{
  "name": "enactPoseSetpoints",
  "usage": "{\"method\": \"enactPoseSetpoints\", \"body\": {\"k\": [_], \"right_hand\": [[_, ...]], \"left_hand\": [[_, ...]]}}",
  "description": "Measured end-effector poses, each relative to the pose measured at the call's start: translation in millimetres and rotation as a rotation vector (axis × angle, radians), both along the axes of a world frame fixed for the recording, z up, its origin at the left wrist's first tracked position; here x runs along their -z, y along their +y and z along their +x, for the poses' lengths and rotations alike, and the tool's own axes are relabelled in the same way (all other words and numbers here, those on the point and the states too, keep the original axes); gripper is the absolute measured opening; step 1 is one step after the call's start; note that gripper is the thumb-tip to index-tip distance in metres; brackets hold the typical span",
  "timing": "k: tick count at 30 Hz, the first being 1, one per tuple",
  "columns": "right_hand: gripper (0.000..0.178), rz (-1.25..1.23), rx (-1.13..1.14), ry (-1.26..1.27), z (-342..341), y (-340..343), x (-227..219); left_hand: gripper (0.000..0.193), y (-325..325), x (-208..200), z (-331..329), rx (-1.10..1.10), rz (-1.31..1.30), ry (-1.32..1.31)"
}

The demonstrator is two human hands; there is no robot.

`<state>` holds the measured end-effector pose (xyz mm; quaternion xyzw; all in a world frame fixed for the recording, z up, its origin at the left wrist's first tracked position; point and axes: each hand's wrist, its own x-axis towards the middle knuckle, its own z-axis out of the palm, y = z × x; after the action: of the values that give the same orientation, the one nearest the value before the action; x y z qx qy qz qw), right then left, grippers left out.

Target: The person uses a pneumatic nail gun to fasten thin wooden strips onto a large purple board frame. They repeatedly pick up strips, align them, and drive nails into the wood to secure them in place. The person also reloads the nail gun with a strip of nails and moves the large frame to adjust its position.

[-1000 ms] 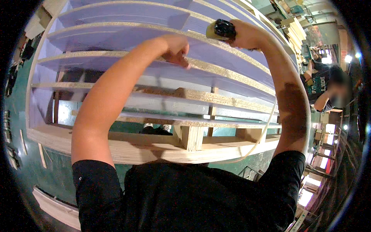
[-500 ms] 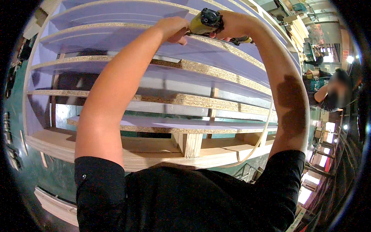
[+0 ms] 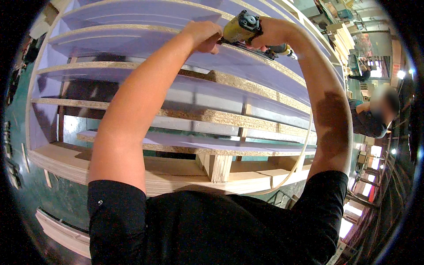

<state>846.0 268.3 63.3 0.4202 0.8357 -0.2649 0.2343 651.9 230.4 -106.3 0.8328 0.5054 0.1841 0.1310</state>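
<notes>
A yellow-and-black air nail gun (image 3: 239, 30) is held in my right hand (image 3: 270, 32), its fingers wrapped around the handle. The gun's nose meets the raw chipboard edge of a lilac shelf board (image 3: 260, 59) near the far side of a large shelf frame. Just left of the gun, my left hand (image 3: 204, 35) grips the same board's edge, fingers curled down over it and partly hidden. Both forearms reach forward over the frame.
More lilac shelf boards (image 3: 247, 115) run across the frame, above a pale plywood base (image 3: 176, 180). A pale hose (image 3: 305, 148) hangs at the right. Another person (image 3: 369, 117) is at the far right, near stacked timber (image 3: 342, 42). A white panel (image 3: 64, 234) lies lower left.
The nail gun and both my hands have shifted slightly right along the board, and the gun has tilted a little. The other person at the right has changed posture.
</notes>
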Motion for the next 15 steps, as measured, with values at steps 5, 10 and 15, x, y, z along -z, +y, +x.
{"method": "enactPoseSetpoints", "body": {"k": [5,10,15], "right_hand": [[0.029,-0.15,0.1,0.073,7,17,5],[0.019,0.222,0.001,-0.172,7,65,-18],[0.019,0.169,0.035,-0.073,-4,90,-12]], "left_hand": [[0.046,10,-2,-1,0.026,-0.151,0.063],[0.068,54,-26,-26,0.104,-0.272,-0.222],[0.064,78,-27,-11,-0.208,0.139,0.018]]}}
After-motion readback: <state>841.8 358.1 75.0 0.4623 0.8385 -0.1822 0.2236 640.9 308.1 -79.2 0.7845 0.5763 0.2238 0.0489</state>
